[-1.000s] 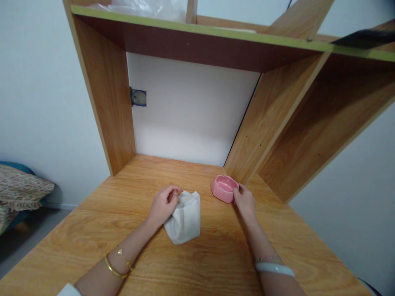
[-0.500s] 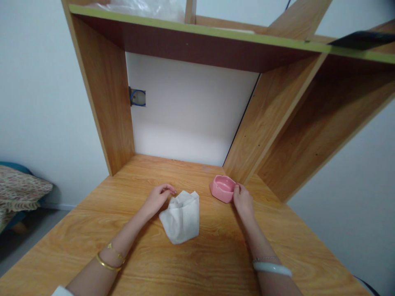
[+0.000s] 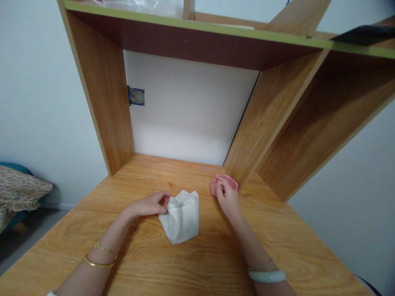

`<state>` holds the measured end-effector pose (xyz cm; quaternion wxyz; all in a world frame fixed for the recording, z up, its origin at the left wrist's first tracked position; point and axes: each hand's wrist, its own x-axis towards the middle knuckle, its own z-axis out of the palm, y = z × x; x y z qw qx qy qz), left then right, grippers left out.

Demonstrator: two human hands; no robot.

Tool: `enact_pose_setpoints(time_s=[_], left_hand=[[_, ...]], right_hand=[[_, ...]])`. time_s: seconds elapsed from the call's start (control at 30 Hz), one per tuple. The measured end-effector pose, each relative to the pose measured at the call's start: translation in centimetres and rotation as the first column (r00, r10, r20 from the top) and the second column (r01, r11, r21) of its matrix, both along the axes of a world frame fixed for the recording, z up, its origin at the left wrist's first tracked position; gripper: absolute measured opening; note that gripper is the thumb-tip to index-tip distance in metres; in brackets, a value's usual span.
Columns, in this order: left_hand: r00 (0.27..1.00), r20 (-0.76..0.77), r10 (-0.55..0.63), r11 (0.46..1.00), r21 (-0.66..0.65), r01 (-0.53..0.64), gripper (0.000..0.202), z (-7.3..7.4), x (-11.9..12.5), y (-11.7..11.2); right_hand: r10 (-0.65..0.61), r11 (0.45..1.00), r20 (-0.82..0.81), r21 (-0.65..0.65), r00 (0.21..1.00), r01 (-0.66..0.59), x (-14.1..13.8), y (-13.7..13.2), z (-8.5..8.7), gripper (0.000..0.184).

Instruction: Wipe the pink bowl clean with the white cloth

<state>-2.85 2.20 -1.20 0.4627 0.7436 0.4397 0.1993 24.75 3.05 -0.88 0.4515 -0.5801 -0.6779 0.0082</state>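
Observation:
A crumpled white cloth (image 3: 183, 222) lies on the wooden desktop in the middle of the head view. My left hand (image 3: 148, 205) is at the cloth's left edge, thumb and fingers apart, with the thumb tip close to or touching the fabric. To the right stands a pink, angular ashtray (image 3: 212, 188) with notches in its rim. My right hand (image 3: 228, 199) reaches over its front side, thumb and fingertips drawn together above the opening. Whether those fingers pinch anything is hidden, and the hand covers much of the ashtray.
Wooden side panels (image 3: 101, 90) and a slanting upright (image 3: 262, 111) enclose the back of the desktop (image 3: 173, 271). Overhead runs a shelf (image 3: 185, 37) with clear plastic on it. A wall socket opening (image 3: 136, 96) shows loose wires. A draped patterned cover (image 3: 21, 189) is at far left.
My right hand has moved left from the ashtray's right rim to over its front and opening. My left hand has lowered slightly and parted its fingers. Cloth and ashtray stay in place.

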Motion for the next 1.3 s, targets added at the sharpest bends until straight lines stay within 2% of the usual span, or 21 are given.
enact_pose_setpoints(time_s=[0.1, 0.23, 0.4, 0.57, 0.77, 1.07, 1.17, 1.3], left_hand=[[0.999, 0.021, -0.039, 0.999, -0.036, 0.039, 0.045, -0.3, 0.1, 0.1], [0.998, 0.034, -0.052, 0.995, -0.078, 0.055, 0.041, -1.1, 0.3, 0.4], [0.999, 0.034, -0.010, 0.995, -0.095, 0.013, 0.029, -1.8, 0.5, 0.6], [0.997, 0.066, 0.036, 0.997, -0.066, -0.032, 0.027, -1.7, 0.6, 0.5], [0.989, 0.138, 0.049, 0.994, -0.105, -0.035, 0.031, -1.0, 0.8, 0.2], [0.975, 0.197, 0.101, 0.985, -0.160, -0.070, 0.049, -0.7, 0.4, 0.0], [0.968, 0.218, 0.121, 0.986, -0.142, -0.092, 0.041, 0.1, 0.3, 0.1], [0.955, 0.279, 0.103, 0.985, -0.160, -0.060, 0.030, 1.1, 0.5, 0.0]], right_hand=[[0.177, 0.981, 0.049, -0.084, 0.983, -0.173, -1.5, -0.6, -0.2, 0.034], [0.337, 0.929, 0.088, -0.193, 0.937, -0.315, -2.9, -1.3, -0.4, 0.029], [0.481, 0.868, 0.095, -0.192, 0.871, -0.458, -3.9, -1.5, -0.6, 0.028], [0.527, 0.845, 0.131, -0.191, 0.840, -0.500, -4.1, -1.5, -0.7, 0.039], [0.569, 0.812, 0.074, -0.210, 0.819, -0.545, -4.2, -1.6, -0.8, 0.048], [0.596, 0.788, 0.054, -0.231, 0.801, -0.571, -4.5, -1.8, -0.9, 0.053], [0.595, 0.782, 0.019, -0.246, 0.804, -0.573, -4.5, -1.8, -0.9, 0.055], [0.579, 0.786, -0.037, -0.240, 0.815, -0.570, -4.5, -1.8, -1.0, 0.055]])
